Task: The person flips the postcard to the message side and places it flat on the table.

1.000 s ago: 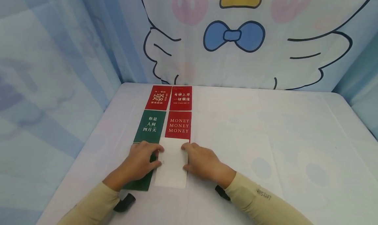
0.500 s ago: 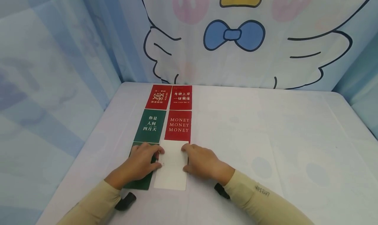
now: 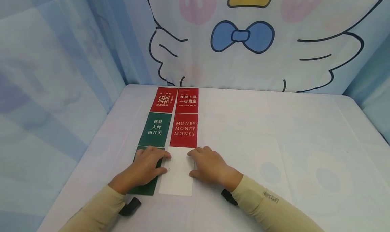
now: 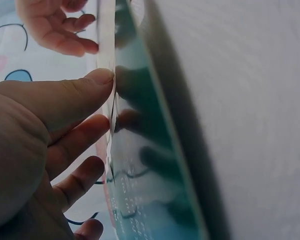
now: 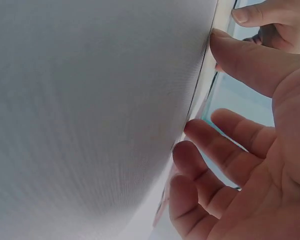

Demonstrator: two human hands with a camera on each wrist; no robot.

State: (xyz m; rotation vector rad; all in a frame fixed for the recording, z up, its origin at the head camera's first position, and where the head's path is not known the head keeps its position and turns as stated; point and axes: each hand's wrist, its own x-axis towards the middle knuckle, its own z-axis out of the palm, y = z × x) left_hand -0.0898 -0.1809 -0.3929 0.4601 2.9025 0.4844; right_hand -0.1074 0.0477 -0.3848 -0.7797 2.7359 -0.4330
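Observation:
A blank cream card (image 3: 178, 184) lies flat on the table, just below the red MONEY card (image 3: 184, 129). My left hand (image 3: 148, 166) touches the cream card's left edge with thumb and forefinger, fingers relaxed. It partly covers a green card (image 3: 144, 188), whose glossy face (image 4: 140, 140) shows in the left wrist view. On the opposite edge, my right hand (image 3: 211, 166) rests thumb and forefinger against the card. The right wrist view shows that hand (image 5: 270, 145) with its other fingers loosely bent and off the card.
Above the hands lie another green card (image 3: 155, 133) and two red cards, one with a large gold character (image 3: 163, 100) and one with white lettering (image 3: 187, 106). Black wrist devices (image 3: 130, 207) sit under the sleeves. A printed curtain (image 3: 240, 69) stands behind the white table (image 3: 274, 150).
The cream card has slid slightly toward me, uncovering the lower part of the red MONEY card. Both hands stay at its edges, almost unmoved.

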